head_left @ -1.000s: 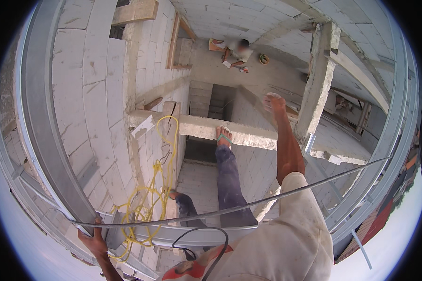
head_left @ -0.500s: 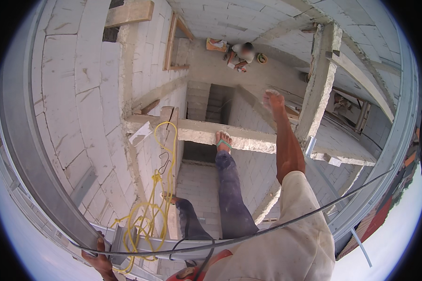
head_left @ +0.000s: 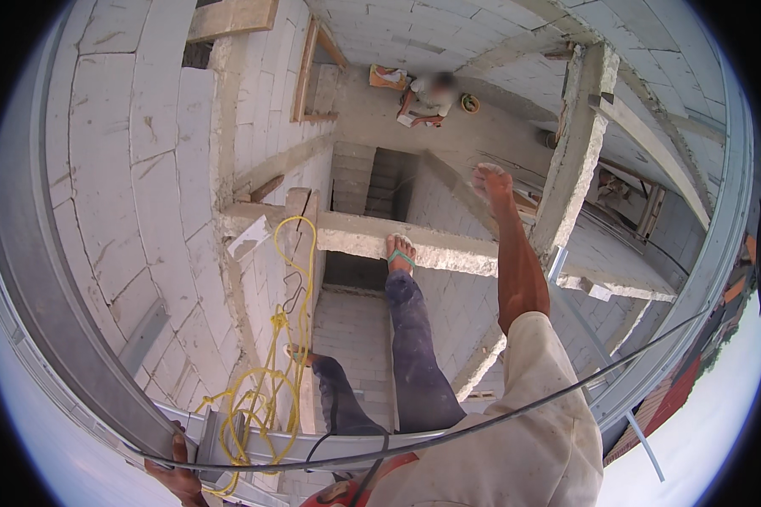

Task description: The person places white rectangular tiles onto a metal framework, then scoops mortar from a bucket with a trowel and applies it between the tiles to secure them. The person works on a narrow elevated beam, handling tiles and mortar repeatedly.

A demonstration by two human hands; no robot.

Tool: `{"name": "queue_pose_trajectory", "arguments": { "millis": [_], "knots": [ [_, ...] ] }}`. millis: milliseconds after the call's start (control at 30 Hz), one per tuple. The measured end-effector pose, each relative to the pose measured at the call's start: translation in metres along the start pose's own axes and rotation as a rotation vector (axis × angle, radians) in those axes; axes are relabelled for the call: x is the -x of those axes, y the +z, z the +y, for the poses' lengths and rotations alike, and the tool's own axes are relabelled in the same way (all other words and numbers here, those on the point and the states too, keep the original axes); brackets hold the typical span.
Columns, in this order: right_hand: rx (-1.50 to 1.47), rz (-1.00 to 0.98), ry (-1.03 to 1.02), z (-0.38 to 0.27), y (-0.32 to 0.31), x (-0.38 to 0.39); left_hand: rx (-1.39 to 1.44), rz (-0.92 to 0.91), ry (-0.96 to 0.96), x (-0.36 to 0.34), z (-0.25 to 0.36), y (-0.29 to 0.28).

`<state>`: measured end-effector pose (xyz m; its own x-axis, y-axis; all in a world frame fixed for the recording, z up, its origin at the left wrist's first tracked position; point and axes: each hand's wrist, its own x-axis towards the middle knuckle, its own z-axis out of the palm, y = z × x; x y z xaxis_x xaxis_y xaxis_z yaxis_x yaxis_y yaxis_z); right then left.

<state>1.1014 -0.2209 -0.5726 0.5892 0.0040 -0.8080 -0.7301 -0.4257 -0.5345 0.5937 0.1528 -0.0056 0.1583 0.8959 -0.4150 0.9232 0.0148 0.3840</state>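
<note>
One grey metal rail [head_left: 68, 329] was what I had hold of. It curved down along my left side, from the white block wall [head_left: 135, 169] to the lower edge of view. My left hand [head_left: 180, 475] was clamped on its lower end, fingers wrapped round the edge.

Compared with a second before, that hand sat a little lower and nearer the bottom of view, while the grip itself had not loosened. I judged that I had only leaned or tipped my head, not let go. My right hand [head_left: 491, 181] had stayed out in front of me at arm's length, loosely spread and holding nothing.

Counting outward, there was one yellow rope [head_left: 300, 279] hanging in loops beside the rail and one thin black cable [head_left: 516, 410] stretched across in front of my chest. There were two legs, with one sandalled foot [head_left: 401, 252] planted on the single concrete beam [head_left: 448, 249]. One other person [head_left: 431, 95] crouched far below on the floor.
</note>
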Motion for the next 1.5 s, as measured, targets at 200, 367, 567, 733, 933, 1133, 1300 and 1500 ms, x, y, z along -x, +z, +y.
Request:
{"name": "queue_pose_trajectory", "arguments": {
  "millis": [200,367,567,733,933,1133,1300,1500],
  "knots": [
    [0.013,-0.045,-0.266,0.013,-0.022,0.007,-0.029,-0.016,0.028,-0.007,0.003,0.001],
    [-0.042,-0.026,-0.151,-0.002,-0.044,0.042,-0.005,0.009,0.016,-0.001,0.0,0.004],
    [-0.351,-0.441,0.074,0.069,0.0,0.099,-0.032,0.03,0.018,0.002,0.006,0.014],
    [-0.335,-0.594,0.287,0.034,0.097,0.19,-0.038,0.067,-0.006,0.001,0.015,0.01],
    [-0.825,-0.697,0.427,0.047,0.183,0.256,-0.127,0.023,-0.004,-0.005,0.013,0.002],
    [-0.961,-0.79,0.404,0.004,0.201,0.297,-0.02,0.048,-0.119,0.002,0.01,-0.002],
    [-0.795,-0.742,0.247,0.001,0.134,0.329,-0.013,0.038,-0.073,0.001,0.006,-0.002],
    [-0.621,-0.455,0.187,0.013,-0.02,0.435,-0.114,0.007,0.085,0.003,0.005,-0.014]
  ]
}}
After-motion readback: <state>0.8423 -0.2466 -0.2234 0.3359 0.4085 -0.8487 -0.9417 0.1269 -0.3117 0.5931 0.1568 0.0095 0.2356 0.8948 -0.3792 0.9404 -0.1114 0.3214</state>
